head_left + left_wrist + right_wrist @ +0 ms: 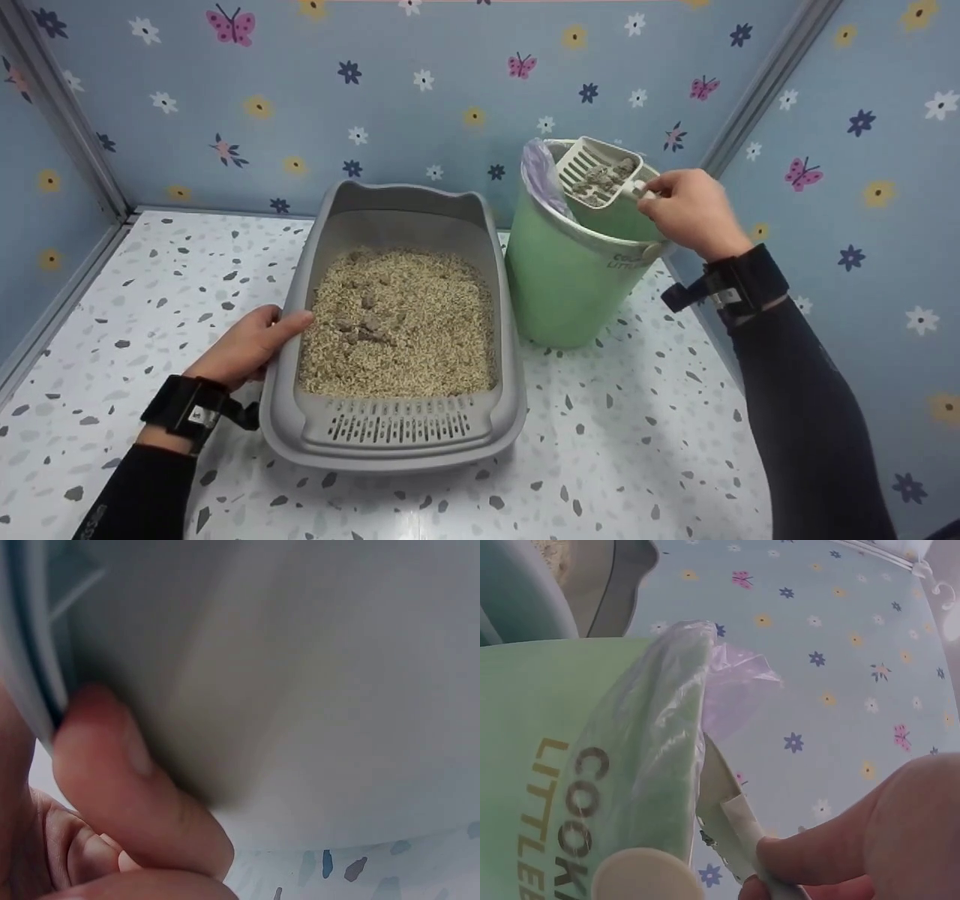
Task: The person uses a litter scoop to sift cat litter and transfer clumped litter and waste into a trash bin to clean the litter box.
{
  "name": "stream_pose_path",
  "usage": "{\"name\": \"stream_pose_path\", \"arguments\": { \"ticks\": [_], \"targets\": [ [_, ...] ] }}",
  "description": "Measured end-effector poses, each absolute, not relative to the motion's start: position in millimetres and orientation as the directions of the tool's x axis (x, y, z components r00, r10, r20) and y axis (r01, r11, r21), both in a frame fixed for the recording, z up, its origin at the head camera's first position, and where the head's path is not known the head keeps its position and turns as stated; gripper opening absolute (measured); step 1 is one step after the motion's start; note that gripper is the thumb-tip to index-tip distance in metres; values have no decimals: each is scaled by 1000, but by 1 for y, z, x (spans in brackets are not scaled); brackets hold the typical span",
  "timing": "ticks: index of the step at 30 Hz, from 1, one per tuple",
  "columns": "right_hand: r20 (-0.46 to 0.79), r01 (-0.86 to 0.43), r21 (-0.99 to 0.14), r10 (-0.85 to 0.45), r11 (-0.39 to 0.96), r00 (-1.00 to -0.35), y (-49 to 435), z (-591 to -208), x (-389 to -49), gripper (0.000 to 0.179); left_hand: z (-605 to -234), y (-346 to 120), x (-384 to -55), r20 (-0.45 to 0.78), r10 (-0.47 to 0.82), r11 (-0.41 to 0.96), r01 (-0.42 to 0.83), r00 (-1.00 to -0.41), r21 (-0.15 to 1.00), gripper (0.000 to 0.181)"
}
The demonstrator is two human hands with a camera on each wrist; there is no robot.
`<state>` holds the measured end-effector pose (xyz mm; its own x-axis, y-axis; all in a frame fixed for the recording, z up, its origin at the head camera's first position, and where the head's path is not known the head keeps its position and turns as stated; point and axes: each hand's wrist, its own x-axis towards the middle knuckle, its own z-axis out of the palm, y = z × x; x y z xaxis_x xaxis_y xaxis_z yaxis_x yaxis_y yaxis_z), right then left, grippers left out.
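Note:
My right hand (pixel 694 210) grips the handle of a white slotted litter scoop (pixel 592 154) over the mouth of a green bin (pixel 559 289). Grey clumps (pixel 604 182) lie in the scoop. In the right wrist view the thumb and fingers pinch the scoop handle (pixel 750 832) beside the bin's rim. My left hand (pixel 251 341) holds the left rim of a grey litter box (pixel 281 405), thumb on top. Fingers (pixel 142 787) curl under that rim in the left wrist view. Tan litter (pixel 420 322) fills the box, with several dark clumps (pixel 364 330) on its left side.
A purple bag (pixel 544 176) lines the bin and folds over its rim. The bin stands close against the box's right side. Blue flowered panels (pixel 420 97) rise behind and at both sides of the speckled white tabletop (pixel 600 465).

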<state>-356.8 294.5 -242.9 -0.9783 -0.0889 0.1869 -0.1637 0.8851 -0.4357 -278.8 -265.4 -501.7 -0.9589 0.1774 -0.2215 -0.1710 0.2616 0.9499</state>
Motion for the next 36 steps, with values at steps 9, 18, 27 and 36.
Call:
{"name": "stream_pose_path", "arguments": {
  "ticks": [9, 18, 27, 36],
  "targets": [
    [260, -230, -308, -151, 923, -954, 281, -244, -348, 30, -500, -265, -281, -215, 184, 276, -159, -959, 948, 62],
    [384, -281, -133, -212, 950, -898, 266, -251, -340, 24, -497, -265, -279, -211, 185, 276, -155, -960, 948, 66],
    [577, -316, 89, -308, 945, -756, 263, -266, -338, 27, -502, -266, -280, -219, 176, 294, -161, -960, 942, 62],
    [591, -305, 54, -277, 951, -758, 265, -265, -338, 18, -502, -265, -281, -219, 176, 297, -160, -960, 941, 64]
  ]
}}
